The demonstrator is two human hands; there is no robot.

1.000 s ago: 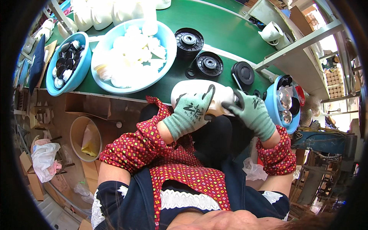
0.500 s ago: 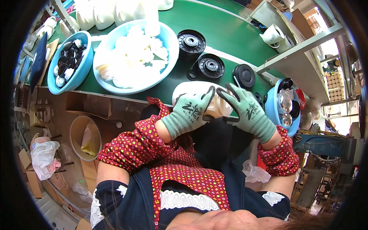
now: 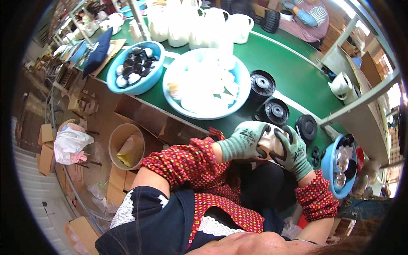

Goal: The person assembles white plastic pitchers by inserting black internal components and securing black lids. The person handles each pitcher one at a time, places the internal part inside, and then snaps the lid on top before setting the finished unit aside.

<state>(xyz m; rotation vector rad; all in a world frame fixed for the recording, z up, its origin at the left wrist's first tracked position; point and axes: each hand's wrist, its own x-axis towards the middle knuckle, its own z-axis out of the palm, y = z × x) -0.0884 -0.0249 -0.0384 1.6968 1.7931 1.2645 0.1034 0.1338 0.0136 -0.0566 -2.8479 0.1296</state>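
Left hand [image 3: 243, 141] and right hand [image 3: 292, 152], both gloved, curl their fingers round a white shell [image 3: 272, 143] held just off the green bench [image 3: 293, 80]. It looks light, stiff, smooth plastic, best gripped at both ends. Its long axis seems to run hand to hand; facing unclear.

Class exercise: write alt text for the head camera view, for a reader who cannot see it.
Two green-gloved hands, left hand and right hand, clasp a white rounded plastic body at the edge of a green workbench. Beyond lie a large pale blue bowl of white parts and three black round discs.
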